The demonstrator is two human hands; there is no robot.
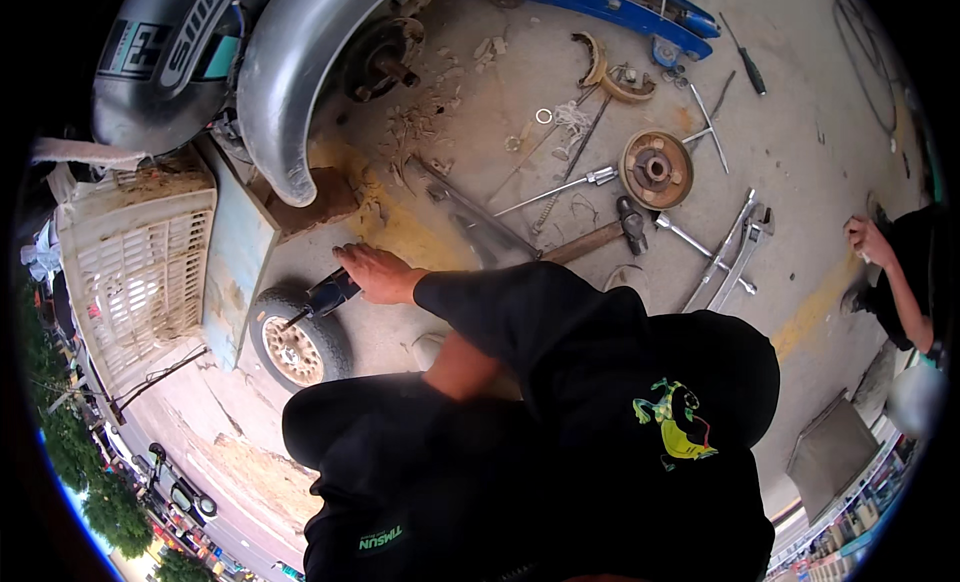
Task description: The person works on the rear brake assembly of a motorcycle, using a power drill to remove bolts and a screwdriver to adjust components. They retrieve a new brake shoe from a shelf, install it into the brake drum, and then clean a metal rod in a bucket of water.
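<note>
My right hand [378,274], at the end of a black sleeve, reaches left with its fingers closed round a dark tube-like object [330,294]. A thin shaft shows between that object and the hub of a small wheel with a tyre [300,342]. The wheel leans on the ground, its cream rim [292,350] facing left and down. My fingertips are partly hidden, and what exactly the dark object is cannot be made out. No left hand shows. Bare skin of a limb appears below the sleeve, near a pale shoe [428,351].
A grey mudguard [290,92], axle hub [385,62], plastic crate [140,262] and metal plate [235,262] stand left. Ahead lie a hammer [600,240], brake drum [657,170], brake shoes [600,72], wrenches [740,252], a screwdriver [752,72] and blue jack [630,12]. Another person's hand [870,242] is right.
</note>
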